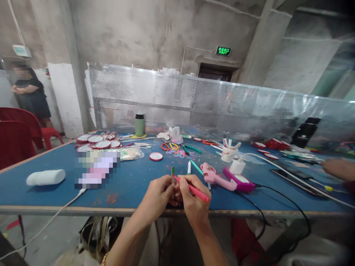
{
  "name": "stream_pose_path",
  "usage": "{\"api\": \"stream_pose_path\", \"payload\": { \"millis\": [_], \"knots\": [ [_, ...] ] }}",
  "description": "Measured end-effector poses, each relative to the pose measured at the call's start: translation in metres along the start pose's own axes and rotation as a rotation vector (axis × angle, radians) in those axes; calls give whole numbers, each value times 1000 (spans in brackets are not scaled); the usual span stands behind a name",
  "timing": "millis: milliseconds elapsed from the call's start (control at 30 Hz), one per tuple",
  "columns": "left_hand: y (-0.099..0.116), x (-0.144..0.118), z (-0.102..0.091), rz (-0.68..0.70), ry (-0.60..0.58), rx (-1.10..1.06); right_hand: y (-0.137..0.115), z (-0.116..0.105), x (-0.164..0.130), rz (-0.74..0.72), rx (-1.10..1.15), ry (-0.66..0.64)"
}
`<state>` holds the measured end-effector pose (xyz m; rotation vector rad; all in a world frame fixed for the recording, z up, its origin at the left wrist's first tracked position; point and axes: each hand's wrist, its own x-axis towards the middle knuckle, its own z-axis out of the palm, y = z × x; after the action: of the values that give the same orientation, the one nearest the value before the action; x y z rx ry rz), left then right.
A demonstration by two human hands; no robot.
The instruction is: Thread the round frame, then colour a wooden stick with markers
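**Two hands meeting over a red marker at the table's near edge**

Starting at the left of the frame, we are passing a white tube [46, 177] lying on the blue table [130, 192]. At lower centre, our left hand [158, 195] is pinching a thin green stick [172, 171], its fingers closed and touching the right hand. Our right hand [192, 199] is gripping a red marker [194, 189], fingers clamped around it. Just to the right, a pink glue gun [215, 177] is lying near a white cup [229, 153].

Craft workshop, bare concrete walls [138, 33], cluttered worktable [133, 181]
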<state>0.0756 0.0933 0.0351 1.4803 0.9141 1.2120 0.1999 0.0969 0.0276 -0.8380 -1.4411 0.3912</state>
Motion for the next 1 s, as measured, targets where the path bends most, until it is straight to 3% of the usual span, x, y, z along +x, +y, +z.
{"api": "stream_pose_path", "payload": {
  "millis": [1000],
  "knots": [
    [1, -1, 0, -3, 1, 3, -1, -1, -1, 3, -10, 49]
  ]
}}
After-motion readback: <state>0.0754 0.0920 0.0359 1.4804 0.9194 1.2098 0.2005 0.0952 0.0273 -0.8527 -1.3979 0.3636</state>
